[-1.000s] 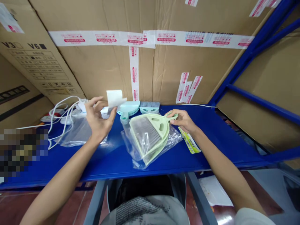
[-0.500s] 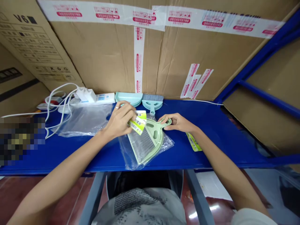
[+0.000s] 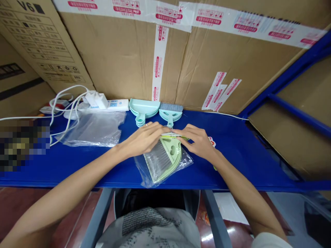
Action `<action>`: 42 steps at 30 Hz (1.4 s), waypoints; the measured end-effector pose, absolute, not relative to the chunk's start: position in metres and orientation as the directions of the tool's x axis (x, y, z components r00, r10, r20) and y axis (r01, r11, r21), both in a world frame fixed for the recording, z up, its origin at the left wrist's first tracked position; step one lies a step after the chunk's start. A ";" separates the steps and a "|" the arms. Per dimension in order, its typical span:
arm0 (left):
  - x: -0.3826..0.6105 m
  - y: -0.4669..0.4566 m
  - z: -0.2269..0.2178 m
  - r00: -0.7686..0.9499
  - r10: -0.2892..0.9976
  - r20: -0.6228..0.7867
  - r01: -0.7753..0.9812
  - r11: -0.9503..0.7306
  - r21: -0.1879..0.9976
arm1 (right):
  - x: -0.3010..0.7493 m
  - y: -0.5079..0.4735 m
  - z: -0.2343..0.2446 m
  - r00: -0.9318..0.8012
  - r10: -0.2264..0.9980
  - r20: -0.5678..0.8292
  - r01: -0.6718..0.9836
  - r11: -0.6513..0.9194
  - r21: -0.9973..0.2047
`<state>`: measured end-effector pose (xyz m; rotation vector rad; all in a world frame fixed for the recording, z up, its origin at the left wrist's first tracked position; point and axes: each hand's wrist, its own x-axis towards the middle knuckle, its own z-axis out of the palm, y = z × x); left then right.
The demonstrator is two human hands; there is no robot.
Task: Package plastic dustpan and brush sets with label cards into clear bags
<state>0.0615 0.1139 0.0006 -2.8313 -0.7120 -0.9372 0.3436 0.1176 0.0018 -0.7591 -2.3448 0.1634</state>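
A light green dustpan [image 3: 168, 172] lies with a small hand brush [image 3: 168, 148] on it, its grey bristles facing left. Both are inside a clear plastic bag [image 3: 186, 159]. Over the handle end, a yellow-green and white folded card [image 3: 171, 134] is seen nearly edge-on. My left hand [image 3: 146, 138] pinches its left part, and my right hand [image 3: 196, 140] pinches its right part, fingertips close together. The handle is hidden behind the card and fingers. Part of another printed card [image 3: 212, 141] shows beside my right wrist.
Stacked pale blue dustpans [image 3: 144, 106] and blue hand brushes [image 3: 170, 112] stand at the back against a cardboard wall [image 3: 124, 55]. Clear plastic bags [image 3: 95, 129], white cables and a power strip [image 3: 118, 104] occupy the left of the blue table [image 3: 240, 148]. A blue frame bounds the right.
My left hand has brought the card right, onto the handle end. My right hand has let go of the handle and taken hold of the card. The view has shifted slightly.
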 end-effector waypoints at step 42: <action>0.039 0.150 -0.015 0.458 0.852 0.255 0.117 -0.342 0.932 | 0.418 0.050 0.042 0.003 0.978 0.208 0.998 -0.018 0.068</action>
